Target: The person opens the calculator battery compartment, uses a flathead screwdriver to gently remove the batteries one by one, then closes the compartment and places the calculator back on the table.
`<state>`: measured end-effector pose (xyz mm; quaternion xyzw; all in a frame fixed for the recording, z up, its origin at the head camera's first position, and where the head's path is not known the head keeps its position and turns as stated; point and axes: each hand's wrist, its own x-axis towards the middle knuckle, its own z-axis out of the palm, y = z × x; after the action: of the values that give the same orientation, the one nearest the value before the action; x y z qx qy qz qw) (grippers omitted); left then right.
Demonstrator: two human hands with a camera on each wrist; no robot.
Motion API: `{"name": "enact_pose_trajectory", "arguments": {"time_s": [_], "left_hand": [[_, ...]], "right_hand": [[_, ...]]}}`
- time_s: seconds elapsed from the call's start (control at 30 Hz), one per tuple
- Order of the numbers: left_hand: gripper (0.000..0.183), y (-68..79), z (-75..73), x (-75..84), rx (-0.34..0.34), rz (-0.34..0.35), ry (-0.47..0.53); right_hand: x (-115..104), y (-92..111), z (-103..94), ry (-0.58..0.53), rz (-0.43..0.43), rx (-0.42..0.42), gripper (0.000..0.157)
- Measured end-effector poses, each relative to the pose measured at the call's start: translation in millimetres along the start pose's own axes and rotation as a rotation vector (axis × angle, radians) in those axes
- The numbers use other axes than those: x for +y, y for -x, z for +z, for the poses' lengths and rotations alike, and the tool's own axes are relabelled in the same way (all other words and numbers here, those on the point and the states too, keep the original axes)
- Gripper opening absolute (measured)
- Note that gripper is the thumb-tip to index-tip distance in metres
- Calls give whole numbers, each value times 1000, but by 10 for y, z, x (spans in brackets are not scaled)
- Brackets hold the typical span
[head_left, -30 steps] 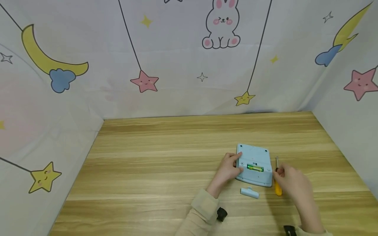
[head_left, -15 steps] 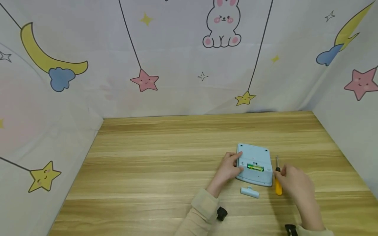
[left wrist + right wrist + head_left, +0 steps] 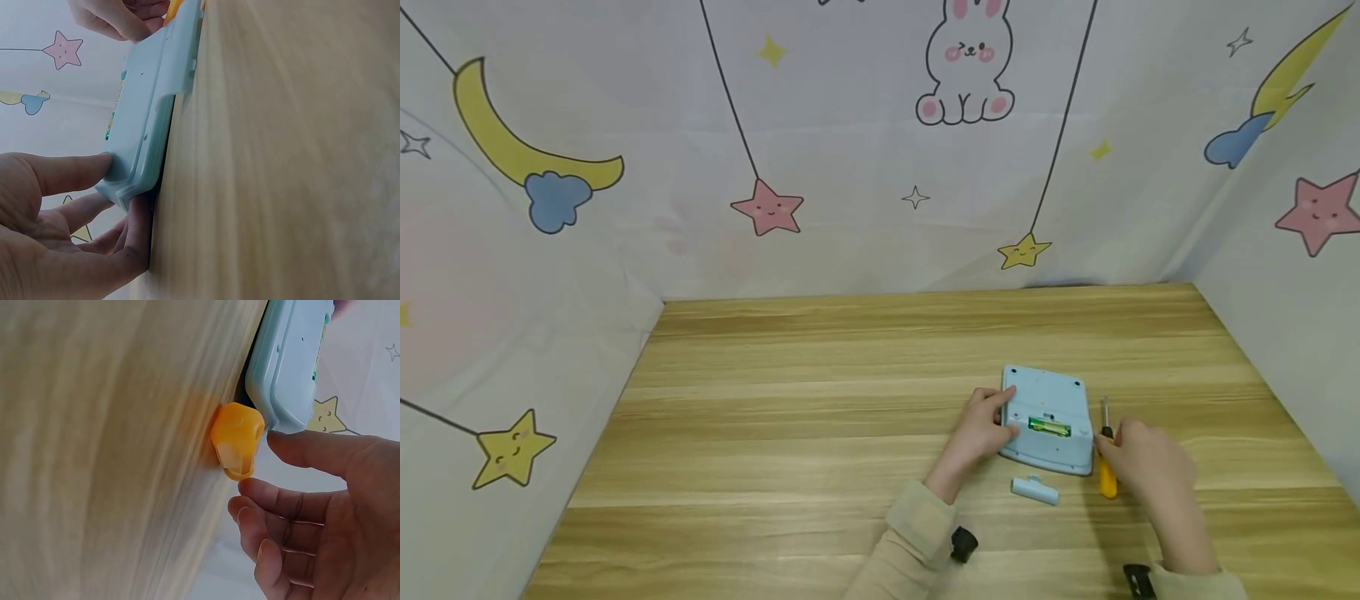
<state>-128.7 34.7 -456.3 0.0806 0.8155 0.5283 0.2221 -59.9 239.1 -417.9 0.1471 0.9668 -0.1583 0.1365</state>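
Observation:
A light blue calculator (image 3: 1047, 392) lies face down, its battery slot uncovered and a green battery (image 3: 1049, 427) inside. At its left edge, my left hand (image 3: 981, 427) holds it, with the thumb on its back and fingers at the side and underneath in the left wrist view. The screwdriver (image 3: 1108, 479), with an orange handle, lies on the table beside the calculator's right edge. My right hand (image 3: 1150, 458) is over it, fingers loosely bent; in the right wrist view the thumb tip is right at the calculator's corner and the index fingertip close to the handle.
A light blue battery cover (image 3: 1034, 490) lies on the wooden table (image 3: 820, 433) in front of the calculator. White cloth walls (image 3: 850, 150) printed with stars, moons and a rabbit stand around the table's back and sides.

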Motion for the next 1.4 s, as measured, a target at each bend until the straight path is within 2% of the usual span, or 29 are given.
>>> {"name": "enact_pose_trajectory", "arguments": {"time_s": [0.5,0.7,1.17,1.4], "left_hand": [[61,5,-2,0,7,6,48],[61,14,-6,3,4,16,49],[61,9,3,1,4,-16,55],[61,6,10,-3,2,-20,47]], "right_hand": [[3,-34,20,41,10,-98,37],[13,-46,29,48,-8,-110,38],[46,-119,29,42,-38,-135,31],[74,-109,32,35,-51,-111,30]]}}
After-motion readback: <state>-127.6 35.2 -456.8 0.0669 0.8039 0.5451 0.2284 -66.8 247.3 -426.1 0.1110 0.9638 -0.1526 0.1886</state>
